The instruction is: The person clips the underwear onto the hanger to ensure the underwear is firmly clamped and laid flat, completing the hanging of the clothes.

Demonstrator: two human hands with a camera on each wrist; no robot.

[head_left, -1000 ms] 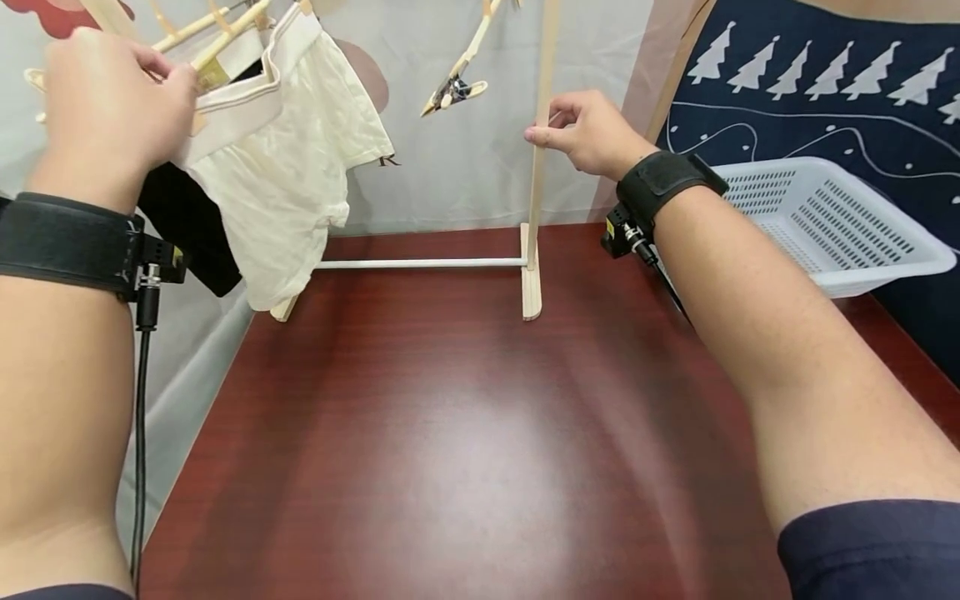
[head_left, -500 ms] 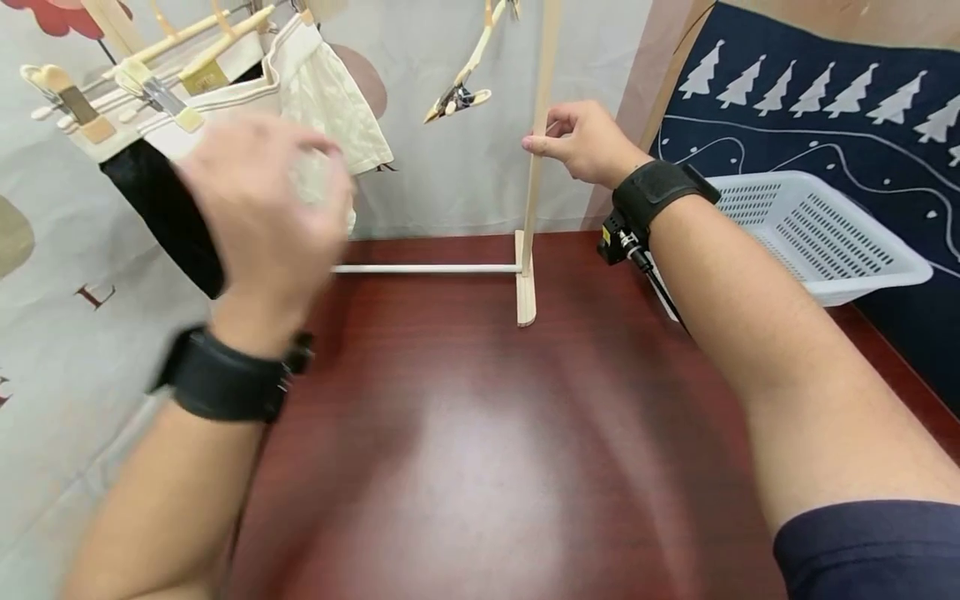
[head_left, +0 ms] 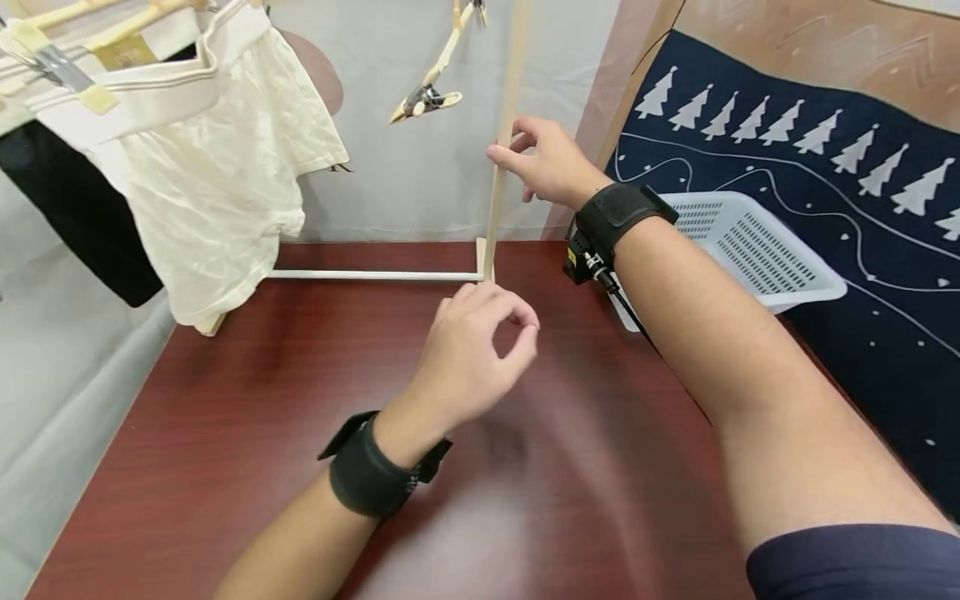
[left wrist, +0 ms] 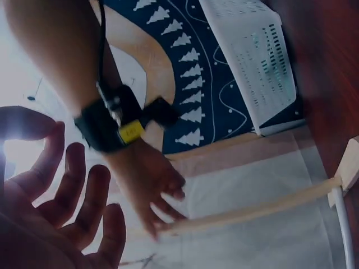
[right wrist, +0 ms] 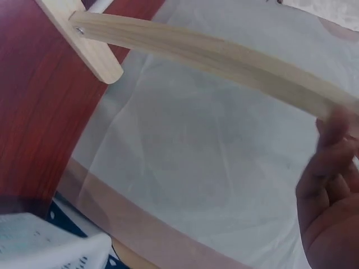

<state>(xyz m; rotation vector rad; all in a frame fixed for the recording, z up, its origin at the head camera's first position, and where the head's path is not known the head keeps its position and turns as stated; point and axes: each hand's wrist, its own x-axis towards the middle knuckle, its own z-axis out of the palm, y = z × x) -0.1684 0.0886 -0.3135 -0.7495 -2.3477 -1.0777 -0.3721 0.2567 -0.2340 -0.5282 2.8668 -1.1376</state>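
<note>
Dark red table (head_left: 315, 450): polished wood, fills the lower half of the head view; both forearms reach out over it.
Cloth (head_left: 825, 142): navy, printed with white trees, on the right beyond the table edge.
Backdrop (head_left: 427, 175): pale grey sheet hanging behind the table.
Rack (head_left: 375, 274): light wood frame standing at the far edge of the table, with a white bar low between its feet.
Post (head_left: 501, 142): the rack's right upright, thin pale wood, rising out of frame from its foot (right wrist: 84, 47) on the table.
Shorts (head_left: 217, 192): cream, clipped to a hanger at upper left, hem reaching down near the table.
Black garment (head_left: 71, 217): hangs behind the shorts at far left.
Basket (head_left: 750, 250): white slotted plastic, right of the post, partly behind the right wrist.
Right hand (head_left: 543, 162): pinches the post between thumb and fingertips, about halfway up its visible length.
Left hand (head_left: 476, 350): hovers over the table just in front of the post's foot, holding nothing; thumb and forefinger curl into a loose ring, other fingers relaxed.
Clip hanger (head_left: 423, 98): wooden, bare, dangling left of the post.
</note>
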